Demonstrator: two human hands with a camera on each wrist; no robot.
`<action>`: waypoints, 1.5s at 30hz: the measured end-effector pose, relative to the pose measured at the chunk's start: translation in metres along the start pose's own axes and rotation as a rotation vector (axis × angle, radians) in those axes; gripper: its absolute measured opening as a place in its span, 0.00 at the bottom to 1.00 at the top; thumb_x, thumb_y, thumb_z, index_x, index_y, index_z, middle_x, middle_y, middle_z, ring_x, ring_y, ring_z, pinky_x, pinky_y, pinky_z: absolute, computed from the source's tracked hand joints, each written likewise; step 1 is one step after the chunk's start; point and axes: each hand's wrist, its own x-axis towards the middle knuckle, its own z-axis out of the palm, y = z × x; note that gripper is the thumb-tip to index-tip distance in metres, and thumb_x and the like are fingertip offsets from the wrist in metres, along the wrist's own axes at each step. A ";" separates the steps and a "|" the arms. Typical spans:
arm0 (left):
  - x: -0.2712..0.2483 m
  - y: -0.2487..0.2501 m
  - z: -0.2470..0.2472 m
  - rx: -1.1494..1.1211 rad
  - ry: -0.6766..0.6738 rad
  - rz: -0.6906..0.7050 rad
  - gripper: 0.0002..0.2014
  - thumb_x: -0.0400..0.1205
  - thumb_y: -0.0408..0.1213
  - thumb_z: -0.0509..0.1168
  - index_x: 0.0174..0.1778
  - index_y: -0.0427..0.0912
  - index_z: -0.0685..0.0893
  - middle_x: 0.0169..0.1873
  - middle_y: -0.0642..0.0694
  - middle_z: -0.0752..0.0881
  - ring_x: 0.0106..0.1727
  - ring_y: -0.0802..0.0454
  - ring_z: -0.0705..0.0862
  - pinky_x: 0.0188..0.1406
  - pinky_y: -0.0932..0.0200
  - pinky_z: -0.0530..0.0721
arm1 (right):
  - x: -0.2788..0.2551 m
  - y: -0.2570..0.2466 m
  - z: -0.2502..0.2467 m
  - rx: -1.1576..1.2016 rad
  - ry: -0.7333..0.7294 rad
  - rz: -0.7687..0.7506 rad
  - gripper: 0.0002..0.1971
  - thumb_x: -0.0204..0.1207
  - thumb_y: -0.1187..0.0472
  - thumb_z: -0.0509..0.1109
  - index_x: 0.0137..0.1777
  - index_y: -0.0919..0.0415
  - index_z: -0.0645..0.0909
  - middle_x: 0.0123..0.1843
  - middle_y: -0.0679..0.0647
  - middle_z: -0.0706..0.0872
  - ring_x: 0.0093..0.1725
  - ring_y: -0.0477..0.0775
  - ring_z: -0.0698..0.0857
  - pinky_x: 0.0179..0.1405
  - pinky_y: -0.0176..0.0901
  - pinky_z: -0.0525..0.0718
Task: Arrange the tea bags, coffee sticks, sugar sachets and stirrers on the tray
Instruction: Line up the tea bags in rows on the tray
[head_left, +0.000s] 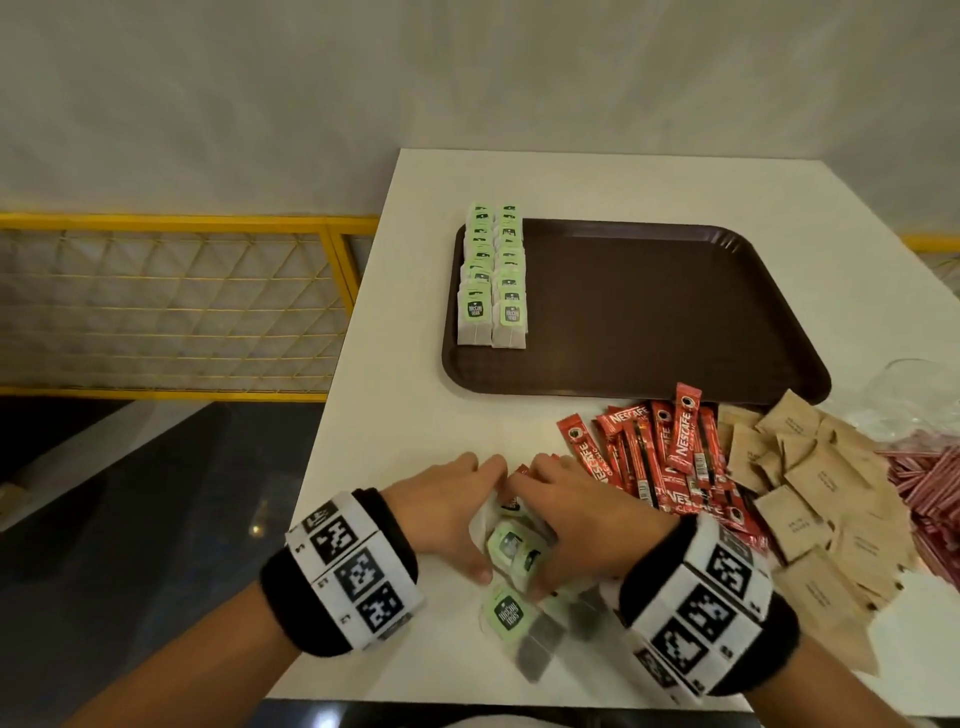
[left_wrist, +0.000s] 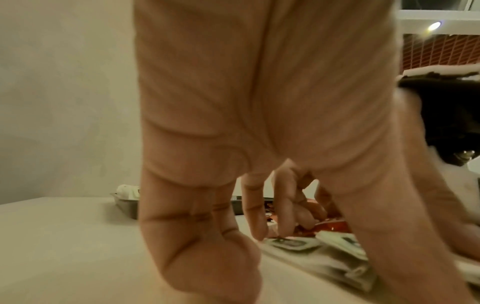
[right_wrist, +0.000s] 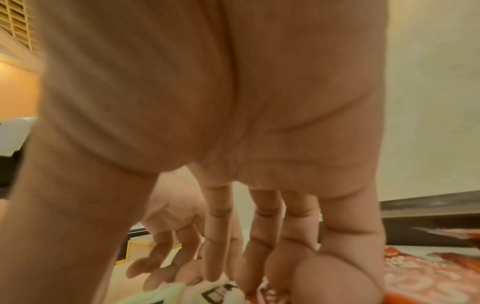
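Observation:
A brown tray (head_left: 649, 322) lies at the middle of the white table (head_left: 415, 415). Two neat rows of green-labelled tea bags (head_left: 492, 275) stand along its left side. Several loose tea bags (head_left: 511, 551) lie in a small pile near the table's front edge. My left hand (head_left: 447, 512) and right hand (head_left: 582, 514) flank this pile, fingers straight and tips meeting beyond it. The wrist views show the left hand (left_wrist: 259, 102) and right hand (right_wrist: 233, 102) with fingertips down on the loose tea bags (left_wrist: 293, 243) (right_wrist: 215, 292). Neither hand holds one.
Red coffee sticks (head_left: 654, 457) are heaped just right of my right hand. Brown sugar sachets (head_left: 810, 493) spread further right, then red-striped stirrers (head_left: 930, 488) at the edge. A clear glass (head_left: 904, 395) stands behind them. The table's left edge drops off beside a yellow railing (head_left: 182, 223).

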 end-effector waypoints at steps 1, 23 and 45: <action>0.001 0.001 -0.001 0.001 0.014 -0.009 0.36 0.67 0.46 0.79 0.65 0.45 0.65 0.52 0.47 0.72 0.52 0.47 0.77 0.48 0.56 0.76 | 0.002 0.000 0.000 0.001 0.014 0.010 0.39 0.63 0.49 0.80 0.71 0.51 0.65 0.59 0.46 0.66 0.58 0.45 0.62 0.64 0.45 0.72; 0.022 0.005 -0.024 -0.085 0.082 -0.016 0.31 0.72 0.43 0.76 0.67 0.40 0.70 0.51 0.46 0.72 0.47 0.52 0.73 0.40 0.62 0.72 | 0.001 0.018 -0.019 0.069 0.045 0.153 0.22 0.68 0.54 0.78 0.62 0.50 0.79 0.55 0.46 0.66 0.58 0.46 0.65 0.67 0.48 0.74; 0.018 -0.034 -0.065 -0.889 0.177 0.114 0.07 0.77 0.27 0.68 0.47 0.41 0.86 0.40 0.48 0.89 0.39 0.59 0.85 0.41 0.68 0.84 | 0.009 0.044 -0.078 0.716 0.233 -0.019 0.09 0.75 0.74 0.68 0.53 0.65 0.81 0.47 0.57 0.87 0.40 0.45 0.86 0.42 0.30 0.85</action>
